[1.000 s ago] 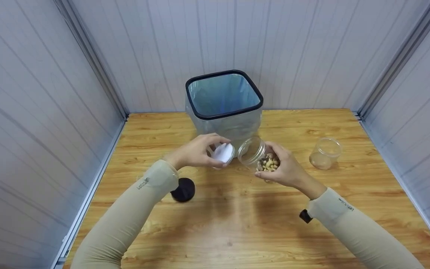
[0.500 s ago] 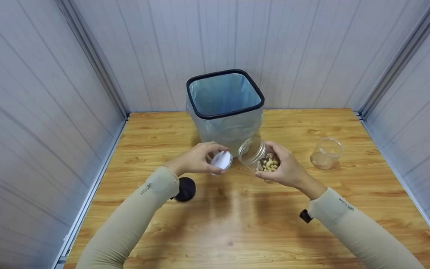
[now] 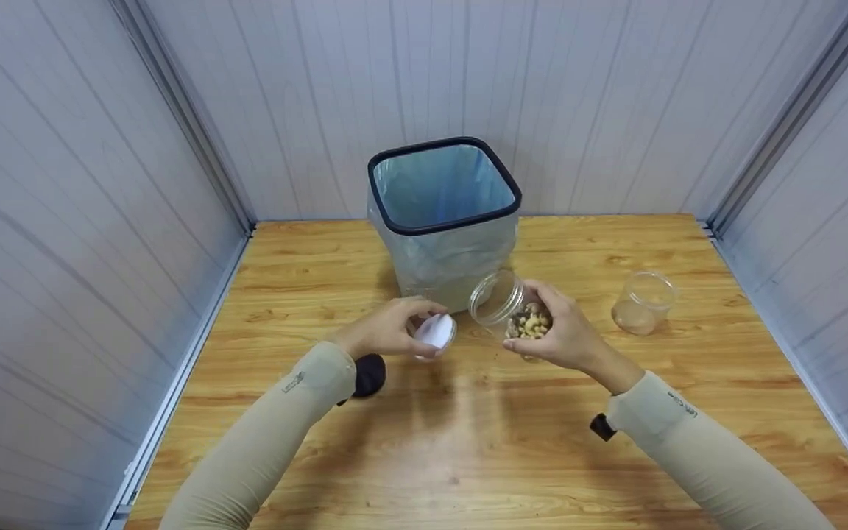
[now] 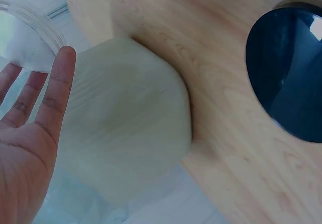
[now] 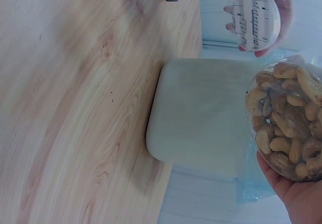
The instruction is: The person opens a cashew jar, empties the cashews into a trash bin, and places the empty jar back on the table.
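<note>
My left hand (image 3: 393,331) pinches a round white disc (image 3: 435,333) with a clear rim, between the thumb and fingers. Dark printed lines cover the face of the disc (image 5: 256,18) in the right wrist view; its exact kind is unclear. My right hand (image 3: 567,335) grips a clear plastic jar (image 3: 496,298), tilted so that its lidless mouth points left towards the disc. Cashews and other nuts (image 5: 289,121) sit at the bottom of the jar. A gap separates disc and jar. On the table below my left wrist lies a black lid (image 3: 370,375), partly hidden by the sleeve.
A bin (image 3: 450,265) with a black rim and a bluish liner stands behind the hands. To the right, a second clear jar (image 3: 643,303) stands upright on the wooden table (image 3: 453,456). Panelled walls enclose the back and both sides.
My left hand has drawn the white disc down and slightly left, nearer the table's front and away from the jar's mouth. My right hand and the jar stay in place.
</note>
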A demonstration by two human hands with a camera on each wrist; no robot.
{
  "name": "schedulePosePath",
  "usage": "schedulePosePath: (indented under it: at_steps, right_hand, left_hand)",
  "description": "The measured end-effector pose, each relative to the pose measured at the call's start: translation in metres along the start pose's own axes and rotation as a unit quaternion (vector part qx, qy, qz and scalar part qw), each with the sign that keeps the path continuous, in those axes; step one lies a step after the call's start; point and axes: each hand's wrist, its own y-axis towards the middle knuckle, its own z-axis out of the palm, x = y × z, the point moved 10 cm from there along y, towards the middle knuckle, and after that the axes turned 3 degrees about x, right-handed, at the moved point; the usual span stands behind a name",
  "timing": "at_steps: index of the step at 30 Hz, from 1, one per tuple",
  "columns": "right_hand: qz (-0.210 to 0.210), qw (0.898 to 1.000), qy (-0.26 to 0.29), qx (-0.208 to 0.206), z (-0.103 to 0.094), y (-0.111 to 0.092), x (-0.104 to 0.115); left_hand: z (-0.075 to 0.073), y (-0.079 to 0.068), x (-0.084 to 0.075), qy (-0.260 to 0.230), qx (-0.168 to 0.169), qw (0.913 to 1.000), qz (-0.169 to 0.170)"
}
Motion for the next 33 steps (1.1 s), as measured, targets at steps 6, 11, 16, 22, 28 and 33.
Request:
schedulePosePath:
  at_steps: [6, 11, 16, 22, 28, 33]
  right_hand:
    - [0.004, 1.0, 0.003, 0.002, 0.0, -0.001, -0.001]
    - [0.006, 1.0, -0.003, -0.001, -0.001, -0.002, -0.001]
    - [0.002, 1.0, 0.008, 0.002, 0.0, -0.002, -0.002]
    - [0.003, 1.0, 0.006, 0.002, -0.001, -0.002, -0.002]
    - [0.004, 1.0, 0.003, -0.001, -0.003, -0.002, -0.002]
    - [0.001, 1.0, 0.006, -0.003, -0.003, -0.003, -0.002]
  left_hand:
    - [0.011, -0.001, 0.008, -0.013, 0.005, 0.9999, -0.006]
    - [0.02, -0.002, 0.018, -0.012, 0.012, 0.9996, -0.021]
    - [0.028, -0.003, 0.027, -0.007, 0.016, 0.9993, -0.032]
    - [0.035, -0.003, 0.036, 0.003, 0.016, 0.9989, -0.044]
    - [0.04, -0.001, 0.042, 0.012, 0.012, 0.9987, -0.048]
    - [0.044, 0.0, 0.046, 0.024, 0.008, 0.9987, -0.044]
